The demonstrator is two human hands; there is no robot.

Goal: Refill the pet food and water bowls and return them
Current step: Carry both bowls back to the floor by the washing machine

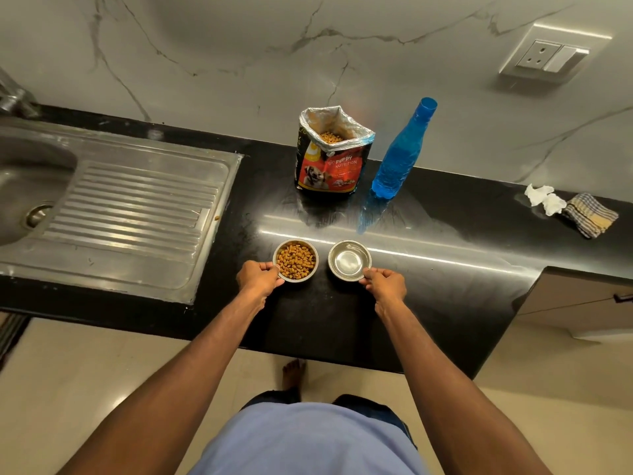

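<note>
The 2 bowls sat side by side near the counter's (pixel 428 303) front edge: left hand (pixel 257 278) pinched the kibble bowl's (pixel 296 259) near rim, right hand (pixel 385 284) the water bowl's (pixel 349 260).

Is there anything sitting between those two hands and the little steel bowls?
Nothing visible. The left hand already grips the rim of the food bowl, and the right hand pinches the rim of the water bowl. The kibble bag and blue bottle stand farther back.

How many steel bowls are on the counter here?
2: the kibble bowl gripped by the left hand, and the water bowl beside it, gripped by the right hand.
</note>
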